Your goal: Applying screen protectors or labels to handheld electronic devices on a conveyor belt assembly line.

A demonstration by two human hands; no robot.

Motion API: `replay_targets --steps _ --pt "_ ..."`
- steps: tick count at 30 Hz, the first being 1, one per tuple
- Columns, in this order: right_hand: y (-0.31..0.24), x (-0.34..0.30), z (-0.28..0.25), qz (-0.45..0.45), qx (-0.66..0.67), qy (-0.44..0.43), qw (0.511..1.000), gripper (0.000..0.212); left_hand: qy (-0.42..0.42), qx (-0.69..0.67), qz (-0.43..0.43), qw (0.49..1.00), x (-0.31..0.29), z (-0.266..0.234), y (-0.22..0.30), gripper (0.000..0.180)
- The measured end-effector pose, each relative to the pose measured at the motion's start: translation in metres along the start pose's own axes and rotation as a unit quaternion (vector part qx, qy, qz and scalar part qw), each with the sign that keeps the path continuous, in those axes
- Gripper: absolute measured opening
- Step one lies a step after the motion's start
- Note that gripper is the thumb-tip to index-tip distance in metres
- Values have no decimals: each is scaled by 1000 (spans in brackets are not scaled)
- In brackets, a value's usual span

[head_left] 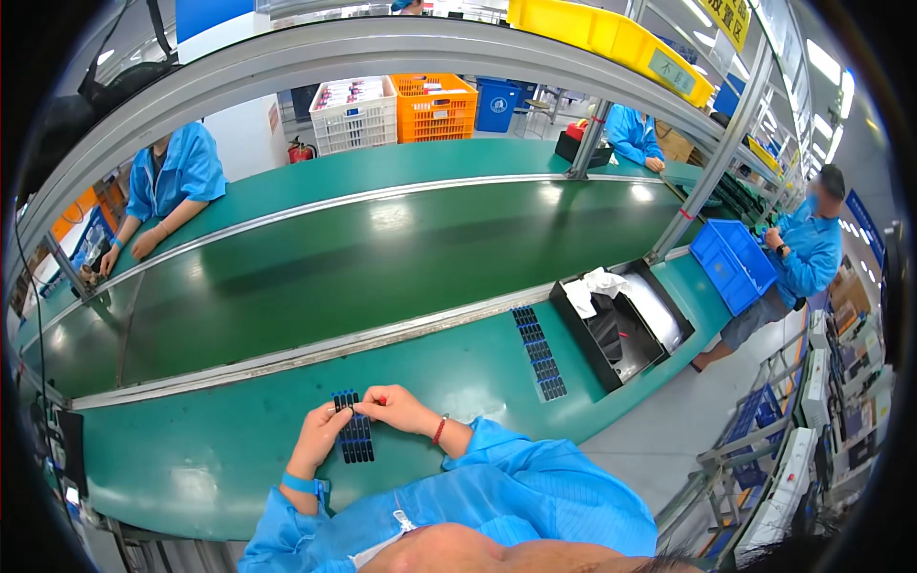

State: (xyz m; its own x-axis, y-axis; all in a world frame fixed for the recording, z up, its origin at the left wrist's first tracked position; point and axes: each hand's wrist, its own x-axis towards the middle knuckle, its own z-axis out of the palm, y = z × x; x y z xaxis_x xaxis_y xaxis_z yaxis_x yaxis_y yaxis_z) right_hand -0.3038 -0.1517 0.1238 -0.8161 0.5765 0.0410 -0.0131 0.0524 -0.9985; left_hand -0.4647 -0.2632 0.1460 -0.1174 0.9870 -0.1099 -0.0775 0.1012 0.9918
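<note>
On the green worktop in front of me lies a sheet of small black strips with blue marks (358,447), set out in rows. My left hand (317,437) reaches over its left side, thumb and fingers pinched near the upper rows. From the right, my right hand (401,411) meets it there, its fingertips pinched too. The two sets of fingertips almost touch, and whatever is between them is too small to make out. A second sheet of black strips (540,353) lies farther right, beside a black box (659,361) holding white cloth and dark pieces.
Beyond the worktop's metal edge (315,360) runs a green conveyor belt (401,248). A blue bin (734,265) stands at the right end. Co-workers in blue sit across the belt, and one stands at the right. A metal frame (382,50) carrying yellow trays (602,43) spans overhead.
</note>
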Motion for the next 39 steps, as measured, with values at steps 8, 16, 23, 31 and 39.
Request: replay_targets --steps 8,16,23,31,39 --pt "-2 -2 0 4 -2 0 1000 21 9 13 10 1000 -2 -1 -6 20" --pt "-1 -2 0 -7 4 -13 1000 22 6 19 5 1000 -2 -3 -6 20" --pt "3 -1 -1 -2 5 -8 1000 22 -16 12 10 1000 -3 4 5 18" --pt "2 -1 0 -6 6 -3 1000 26 -10 12 8 1000 -3 4 4 17" --pt "6 0 1 -5 16 -3 1000 26 -10 15 13 1000 -2 3 3 17"
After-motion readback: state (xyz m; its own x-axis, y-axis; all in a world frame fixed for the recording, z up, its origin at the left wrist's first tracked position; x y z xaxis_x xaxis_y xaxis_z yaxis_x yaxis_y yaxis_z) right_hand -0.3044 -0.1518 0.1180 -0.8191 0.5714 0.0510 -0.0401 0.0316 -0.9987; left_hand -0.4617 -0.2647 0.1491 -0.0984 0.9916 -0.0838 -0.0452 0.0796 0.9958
